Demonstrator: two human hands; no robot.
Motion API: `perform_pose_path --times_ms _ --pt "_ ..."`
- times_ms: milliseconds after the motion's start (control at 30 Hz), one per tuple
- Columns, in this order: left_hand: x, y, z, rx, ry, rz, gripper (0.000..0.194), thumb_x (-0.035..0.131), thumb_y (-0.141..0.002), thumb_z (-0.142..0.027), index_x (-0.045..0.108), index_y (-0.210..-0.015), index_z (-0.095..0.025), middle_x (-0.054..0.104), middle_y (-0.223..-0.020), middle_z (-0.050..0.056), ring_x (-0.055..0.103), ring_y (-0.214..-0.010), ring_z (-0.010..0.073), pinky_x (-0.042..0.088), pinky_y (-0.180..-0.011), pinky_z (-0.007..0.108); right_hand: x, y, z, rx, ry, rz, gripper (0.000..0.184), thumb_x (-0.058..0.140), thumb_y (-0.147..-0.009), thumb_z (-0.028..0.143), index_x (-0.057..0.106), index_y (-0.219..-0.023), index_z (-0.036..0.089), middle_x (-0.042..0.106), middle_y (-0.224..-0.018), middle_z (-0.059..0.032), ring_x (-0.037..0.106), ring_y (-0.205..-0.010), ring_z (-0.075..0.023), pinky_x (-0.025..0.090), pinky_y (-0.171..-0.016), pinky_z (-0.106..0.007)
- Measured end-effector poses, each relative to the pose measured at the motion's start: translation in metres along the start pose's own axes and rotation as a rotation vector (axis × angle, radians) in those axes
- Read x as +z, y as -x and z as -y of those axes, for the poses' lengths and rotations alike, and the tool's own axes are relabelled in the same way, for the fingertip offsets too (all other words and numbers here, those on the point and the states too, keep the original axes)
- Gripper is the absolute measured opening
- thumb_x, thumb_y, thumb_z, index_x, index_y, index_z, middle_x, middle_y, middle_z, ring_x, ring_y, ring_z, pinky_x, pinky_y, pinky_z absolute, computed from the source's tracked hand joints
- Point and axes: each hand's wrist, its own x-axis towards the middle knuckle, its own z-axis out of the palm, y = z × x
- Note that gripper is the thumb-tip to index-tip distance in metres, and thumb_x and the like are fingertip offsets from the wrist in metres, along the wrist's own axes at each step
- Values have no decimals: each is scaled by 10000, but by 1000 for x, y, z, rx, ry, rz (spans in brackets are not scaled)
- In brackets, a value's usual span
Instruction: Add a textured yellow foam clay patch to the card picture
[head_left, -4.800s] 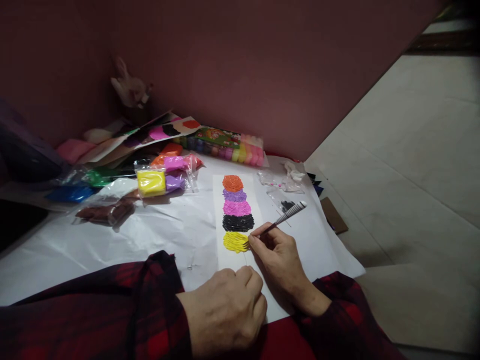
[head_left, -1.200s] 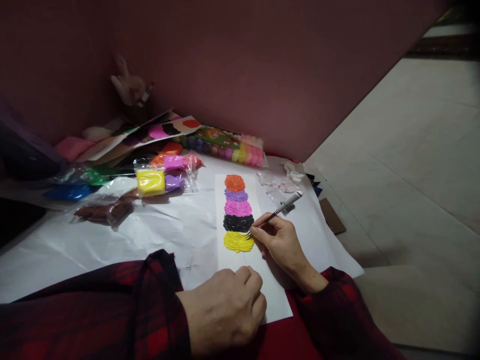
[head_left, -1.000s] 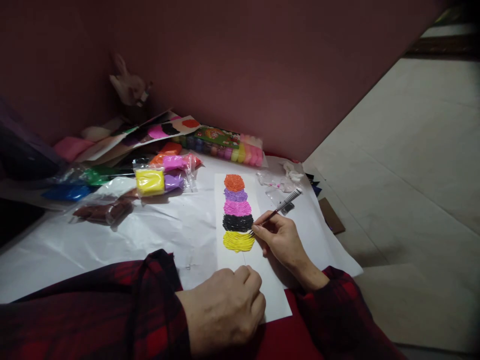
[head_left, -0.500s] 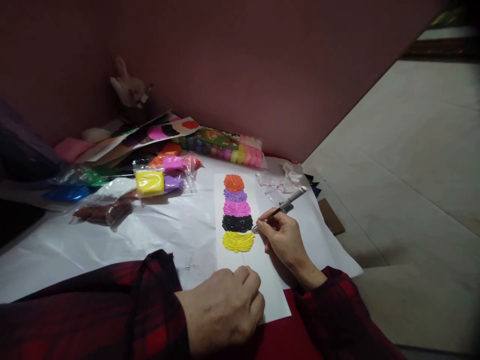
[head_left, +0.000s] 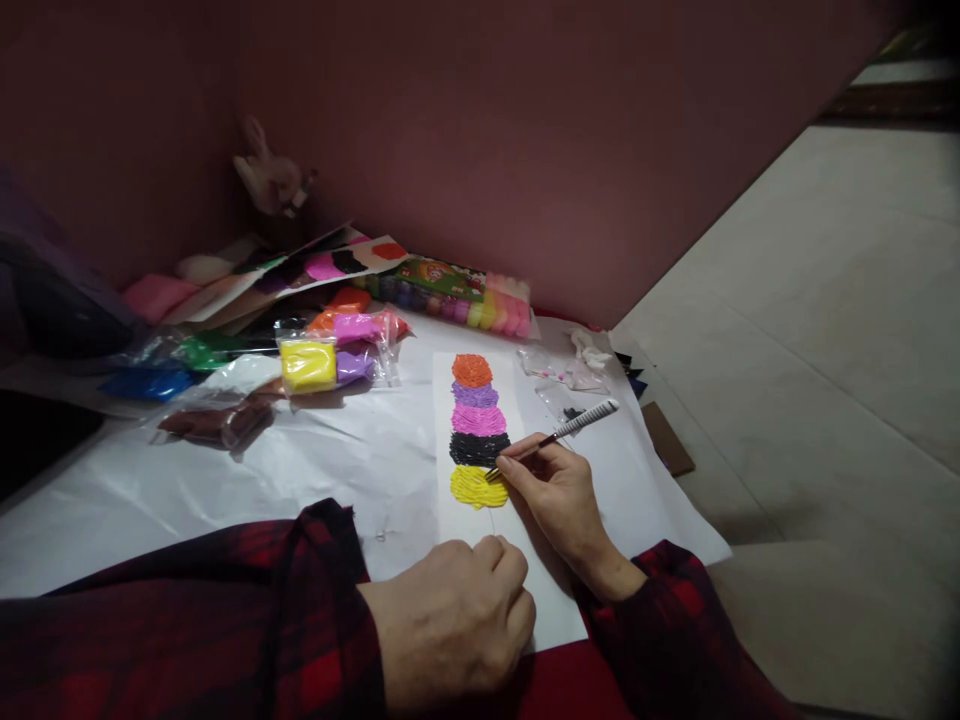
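My right hand (head_left: 561, 500) pinches a slim pen-like tool (head_left: 585, 417) with a black-and-white striped upper end. Its dark tip rests on the yellow clay patch (head_left: 472, 490), the lowest of a stack on a white paper strip (head_left: 465, 540). Above it come black (head_left: 476, 448), pink (head_left: 480, 418), purple (head_left: 474, 395) and orange (head_left: 472, 370) patches, all with ridged texture. My left hand (head_left: 457, 610) lies on the strip's lower part, fingers curled under. Whatever it may hold is hidden. A thin line runs down from the yellow patch.
Bagged clay in yellow (head_left: 309, 367), brown (head_left: 217, 420), blue (head_left: 146, 385) and other colours lies left on a white sheet (head_left: 300, 470). Behind are a clay multipack (head_left: 457, 290) and another patterned strip (head_left: 386, 252) near the wall. Small plastic bags (head_left: 559, 370) sit at right.
My right hand has moved slightly left, bringing the tool's tip from the patch's upper right edge onto the yellow clay. My left hand keeps its place on the paper. The view shifted a little.
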Motion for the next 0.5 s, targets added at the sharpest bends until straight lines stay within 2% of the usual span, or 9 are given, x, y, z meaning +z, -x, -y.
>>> perform_pose_path --times_ms 367,500 --pt "1 0 0 4 -3 -24 102 472 -894 -171 518 -813 -129 535 -767 83 483 -630 195 393 -412 274 -3 -3 -3 -42 163 -33 71 647 -754 211 620 -702 171 608 -609 6 546 -547 -136 443 -522 -256" --pt "2 0 0 -2 -8 -27 103 464 -891 -170 519 -812 -133 527 -766 79 486 -623 203 384 -398 284 -3 -4 -4 0 133 -26 91 646 -768 237 598 -710 185 553 -532 36 488 -444 -115 388 -421 -233"
